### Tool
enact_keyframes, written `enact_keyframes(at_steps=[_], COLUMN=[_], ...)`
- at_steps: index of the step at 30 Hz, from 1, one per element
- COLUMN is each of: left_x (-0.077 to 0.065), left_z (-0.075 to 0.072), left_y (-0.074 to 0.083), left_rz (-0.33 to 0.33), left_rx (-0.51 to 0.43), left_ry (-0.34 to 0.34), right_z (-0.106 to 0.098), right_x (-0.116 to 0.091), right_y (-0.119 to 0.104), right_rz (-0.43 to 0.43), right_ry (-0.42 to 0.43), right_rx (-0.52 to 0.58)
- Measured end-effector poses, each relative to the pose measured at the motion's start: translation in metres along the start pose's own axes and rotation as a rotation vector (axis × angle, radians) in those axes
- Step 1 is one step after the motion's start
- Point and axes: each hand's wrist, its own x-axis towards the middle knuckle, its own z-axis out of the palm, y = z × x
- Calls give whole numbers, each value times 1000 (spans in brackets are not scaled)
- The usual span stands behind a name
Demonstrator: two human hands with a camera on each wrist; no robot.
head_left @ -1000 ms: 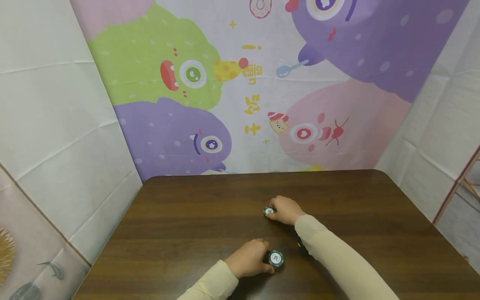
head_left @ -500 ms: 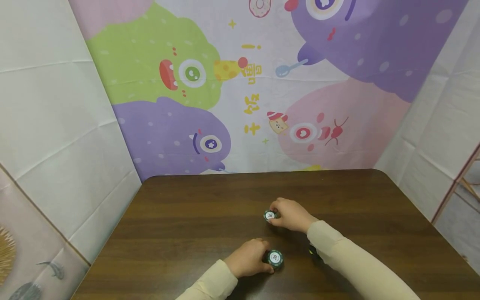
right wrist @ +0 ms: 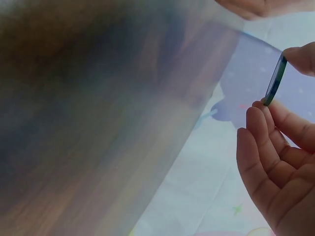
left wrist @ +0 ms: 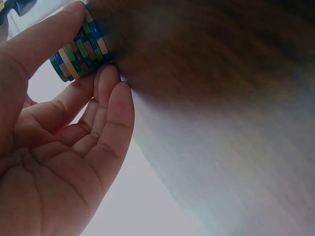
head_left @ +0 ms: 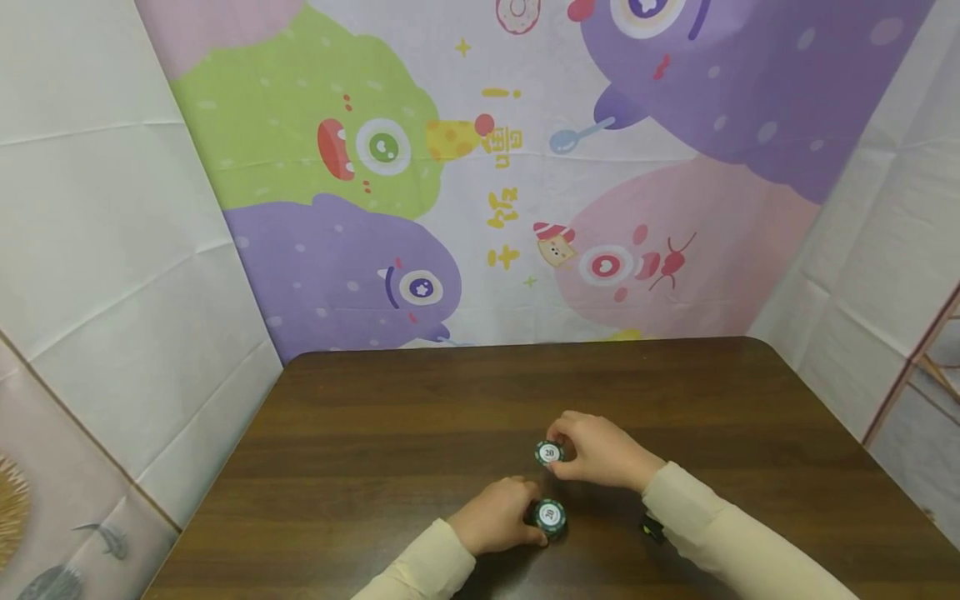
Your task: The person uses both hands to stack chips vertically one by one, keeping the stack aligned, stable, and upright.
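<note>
A stack of green-edged poker chips (head_left: 551,517), the top one marked 20, stands on the brown table (head_left: 375,433). My left hand (head_left: 498,517) holds the stack from its left side, thumb and fingers around it. In the left wrist view the poker chips (left wrist: 81,49) show as several layers with coloured edges. Just beyond the stack, my right hand (head_left: 606,450) pinches a single poker chip (head_left: 550,452), also marked 20, by its edge. In the right wrist view this poker chip (right wrist: 276,80) is seen edge-on between thumb and fingertips.
A small dark object with yellow-green on it (head_left: 652,528) lies by the right cuff, partly covered by the sleeve. Behind the table's far edge hangs a cloth backdrop (head_left: 517,300) with cartoon monsters. White cloth panels (head_left: 112,208) stand at the sides.
My right hand has drawn back toward me and slightly right with the single poker chip, nearer the stack. My left hand has stayed at the stack.
</note>
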Motion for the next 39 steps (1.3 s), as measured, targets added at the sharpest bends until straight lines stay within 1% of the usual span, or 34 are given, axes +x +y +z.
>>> enact_keyframes(at_steps=[8,14,18,27,36,39], left_x=[0,0,0,0,0,0], left_z=[0,1,1,0,1,1], left_y=[1,0,0,1,0,0], left_rz=[8,7,7,-5,-1,-6], left_rx=[2,-6,9,1,1,-3], left_ry=[3,-1,1,-12,-15,-14], right_z=[4,8,10,13,18,20], right_x=[-20,-30,-34,-38,-37,-37], right_y=[-5,-9,-14,-21,-20,-19], right_rz=[-37,-61,-72,-107,-106,-99], right_ry=[-27,-46,-64,-55,-57,-71], right_rx=[57,110,127,96,49,43])
